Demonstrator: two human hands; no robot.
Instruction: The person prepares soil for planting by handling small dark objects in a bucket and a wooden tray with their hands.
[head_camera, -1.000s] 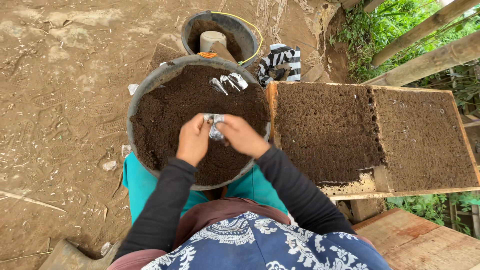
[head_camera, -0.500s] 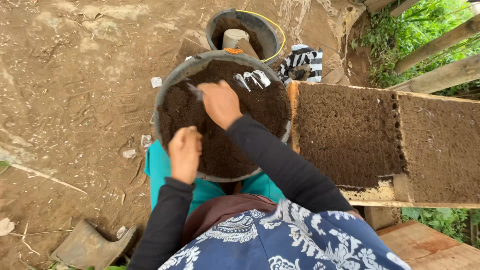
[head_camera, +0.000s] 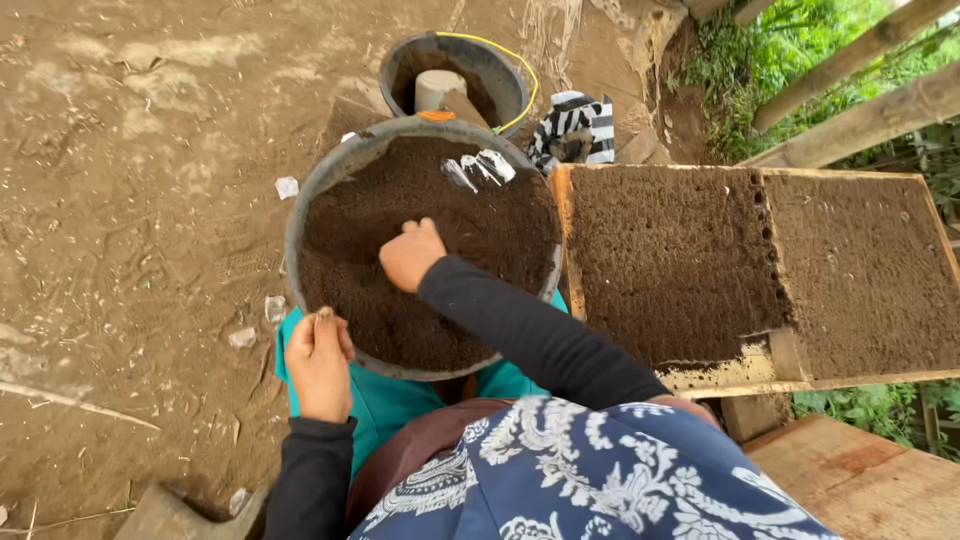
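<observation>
The right hand (head_camera: 411, 254) is curled into a loose fist, knuckles up, pressed into the dark soil (head_camera: 400, 215) filling the round basin (head_camera: 300, 215) on the lap. The left hand (head_camera: 319, 364) grips the basin's near rim, fingers folded. A soil-packed wooden tray (head_camera: 700, 260) sits just beside it

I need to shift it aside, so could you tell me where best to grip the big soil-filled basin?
Probably by its rim, with both hands on opposite sides. The basin is round, wide and filled with soil nearly to the top, so one hand would likely tip it. The left hand already rests at the near edge; the right hand is in the soil.
</observation>
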